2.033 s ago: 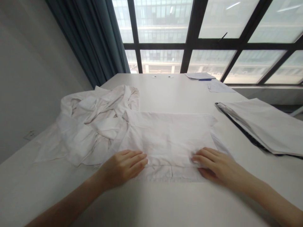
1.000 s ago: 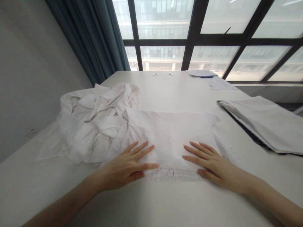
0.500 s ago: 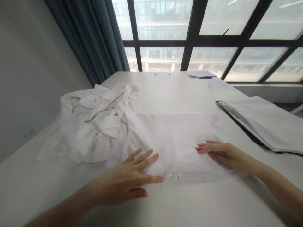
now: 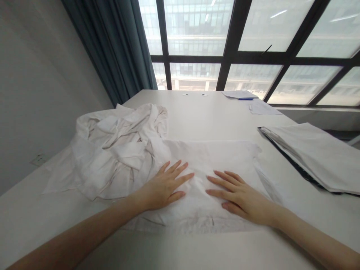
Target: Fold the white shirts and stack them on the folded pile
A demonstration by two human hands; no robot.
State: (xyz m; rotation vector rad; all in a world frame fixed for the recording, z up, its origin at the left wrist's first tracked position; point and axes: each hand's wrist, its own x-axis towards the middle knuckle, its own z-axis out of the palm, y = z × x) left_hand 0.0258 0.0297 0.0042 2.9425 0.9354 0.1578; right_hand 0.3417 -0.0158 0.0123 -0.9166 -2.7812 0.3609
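Note:
Flat on the table in front of me lies a white cloth garment (image 4: 208, 153), its right part spread out smooth in a rough rectangle. Toward the left it runs into a crumpled white heap of fabric (image 4: 112, 150); whether both are one piece I cannot tell. My left hand (image 4: 165, 187) rests palm down on the spread part beside the heap, fingers apart. On the same cloth, a little to the right, my right hand (image 4: 239, 197) lies palm down with its fingers spread. Small creases show between the two hands. Neither hand grips the fabric.
A stack of folded white cloth (image 4: 317, 153) with a dark layer beneath lies on the right of the white table (image 4: 194, 116). Papers (image 4: 239, 94) and a blue pen (image 4: 245, 99) are at the far edge. A dark curtain (image 4: 112, 48) and windows stand behind.
My right hand has moved left across the cloth, toward my left hand, and its fingers have spread. My left hand has slid slightly farther up the cloth. The view has tilted slightly up.

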